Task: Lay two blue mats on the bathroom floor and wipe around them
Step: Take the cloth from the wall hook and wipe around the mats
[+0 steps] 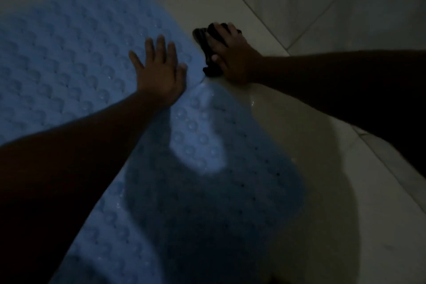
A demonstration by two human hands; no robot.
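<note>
Two blue bubbled mats lie side by side on the pale tiled floor: the far mat point(69, 53) fills the upper left, the near mat point(207, 191) runs from the centre to the bottom. My left hand point(159, 71) lies flat with fingers spread on the far mat's right edge, close to the seam between the mats. My right hand point(230, 55) presses a dark cloth point(207, 53) onto the floor just right of that mat's edge, fingers lying over the cloth.
Pale floor tiles point(299, 18) with diagonal grout lines spread to the upper right. A wet shine shows on the floor point(253, 104) near the mats' seam. The light is dim, and my shadow covers the near mat.
</note>
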